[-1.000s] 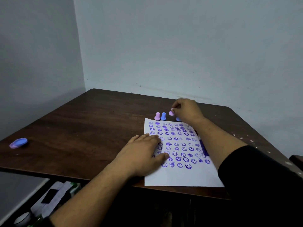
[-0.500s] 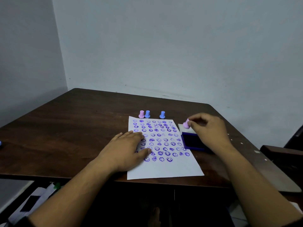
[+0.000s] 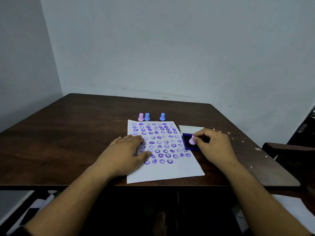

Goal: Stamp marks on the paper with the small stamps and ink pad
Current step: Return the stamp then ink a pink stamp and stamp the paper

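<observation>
The right hand [image 3: 215, 147] is pinching a pink stamp [image 3: 192, 140] between thumb and fingertips and is pressing its face down onto the dark ink pad [image 3: 187, 142], which is lying just beside the right edge of the paper [image 3: 163, 171] with its pale lid [image 3: 190, 128] folded back behind it. Half a second earlier the same stamp was being held above the lid; a full second earlier the hand was picking it from the row at the top of the sheet. The stamp is therefore being loaded with ink, and the next print appears to be imminent. The left hand [image 3: 126, 154] is lying flat, fingers straight and spread, on the left side of the paper, holding it to the table [image 3: 76, 133]. The sheet is carrying many rows of purple smiley faces and other small motifs; only the bottom strip is remaining blank, so the task seems to be nearing completion. One pink stamp [image 3: 140, 117] and two blue stamps [image 3: 147, 116] [image 3: 162, 116] are standing upright just beyond the top edge. No brand, label or legible writing is showing anywhere.
</observation>
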Demonstrator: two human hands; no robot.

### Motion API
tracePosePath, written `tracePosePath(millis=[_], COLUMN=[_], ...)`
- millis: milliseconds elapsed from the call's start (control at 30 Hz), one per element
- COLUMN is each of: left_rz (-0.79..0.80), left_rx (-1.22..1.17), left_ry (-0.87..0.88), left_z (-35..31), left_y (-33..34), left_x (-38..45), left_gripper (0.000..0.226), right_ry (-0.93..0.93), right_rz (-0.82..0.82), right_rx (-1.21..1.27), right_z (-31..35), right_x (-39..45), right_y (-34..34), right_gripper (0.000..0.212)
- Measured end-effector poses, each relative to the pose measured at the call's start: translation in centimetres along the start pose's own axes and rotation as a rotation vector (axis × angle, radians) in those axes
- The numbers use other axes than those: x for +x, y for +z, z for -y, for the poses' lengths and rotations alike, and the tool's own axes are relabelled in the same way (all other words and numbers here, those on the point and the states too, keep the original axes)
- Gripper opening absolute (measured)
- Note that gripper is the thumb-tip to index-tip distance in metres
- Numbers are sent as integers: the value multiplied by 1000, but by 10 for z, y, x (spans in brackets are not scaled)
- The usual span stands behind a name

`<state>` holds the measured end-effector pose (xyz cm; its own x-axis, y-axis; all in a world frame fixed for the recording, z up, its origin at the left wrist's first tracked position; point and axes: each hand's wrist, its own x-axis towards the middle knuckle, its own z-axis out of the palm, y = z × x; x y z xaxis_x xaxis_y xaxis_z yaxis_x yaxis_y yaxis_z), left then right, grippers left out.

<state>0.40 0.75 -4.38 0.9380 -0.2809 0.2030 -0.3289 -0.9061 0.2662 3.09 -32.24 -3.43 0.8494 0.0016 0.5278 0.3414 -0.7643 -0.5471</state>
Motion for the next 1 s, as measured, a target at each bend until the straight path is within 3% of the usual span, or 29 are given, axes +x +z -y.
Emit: tracePosePath(millis=[200,367,700,1000], left_rz=[8,25,25,5], left_rx=[5,6,5,0], left_ry=[2,-2,-3,7], left_z=[-1,-2,-1,-2], left_y=[-1,-2,-2,-2], left_x=[-1,-1,0,-1], left_gripper=[84,82,84,79], right_ry=[21,64,54,69], right_rz=[33,34,11,19], right_rx=[-72,-57,-46,-55], right_z=[4,3,3,8], right_x=[1,1,-1,-3], right_y=[-2,-1,3,1], right_gripper=[33,3,11,6])
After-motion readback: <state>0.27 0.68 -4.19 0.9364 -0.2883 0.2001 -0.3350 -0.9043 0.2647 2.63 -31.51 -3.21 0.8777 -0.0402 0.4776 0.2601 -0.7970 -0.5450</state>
